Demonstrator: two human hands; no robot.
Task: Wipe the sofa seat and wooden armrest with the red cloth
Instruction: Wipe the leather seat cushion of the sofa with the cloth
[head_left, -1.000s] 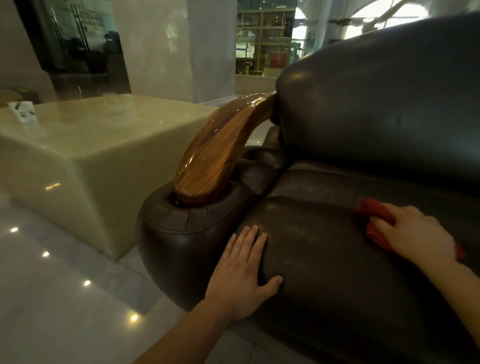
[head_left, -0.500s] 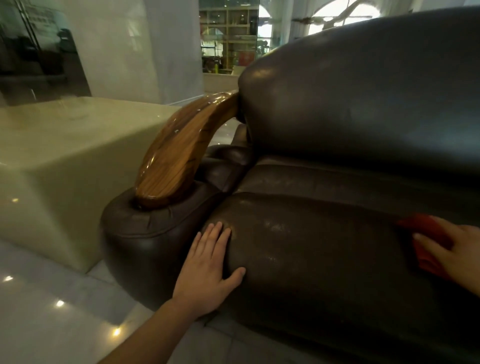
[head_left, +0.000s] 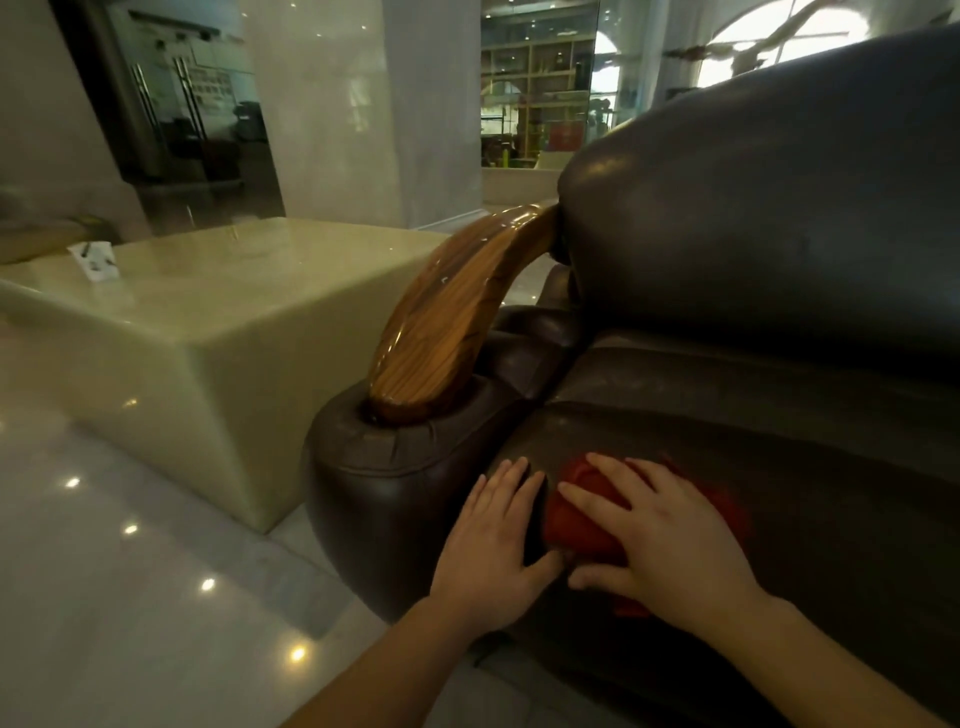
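A dark brown leather sofa seat cushion (head_left: 779, 467) filled the right of the scene, with its tall rounded leather backrest (head_left: 753, 208) rising behind it. The crumpled red cloth (head_left: 574, 519) lay on the near left corner of that seat, close to the front edge. The right hand (head_left: 670, 545) lay palm down on top of the cloth, its fingers (head_left: 608, 467) spread and released, pressing the cloth against the leather rather than clutching it. Red fabric showed past the fingertips and at both sides of the hand.

The left hand (head_left: 493, 545) rested flat just left of the cloth, at the seam where the seat met the padded leather sofa arm (head_left: 395, 457). Its fingers (head_left: 506, 478) were straight and released, grasping nothing, and its thumb reached toward the cloth's near edge. The 2 hands lay side by side, almost touching.

The glossy curved wooden armrest (head_left: 447, 332) rose out of the padded arm and arched far and right to the backrest, well apart from the cloth.

To the left stood a pale green polished stone block counter (head_left: 208, 322) with a small white card (head_left: 93, 260) at its far left corner. The shiny grey tiled floor (head_left: 104, 571) reflected ceiling lights. Far behind were dark glass doors (head_left: 197, 104) and lit wooden shelves (head_left: 535, 93).
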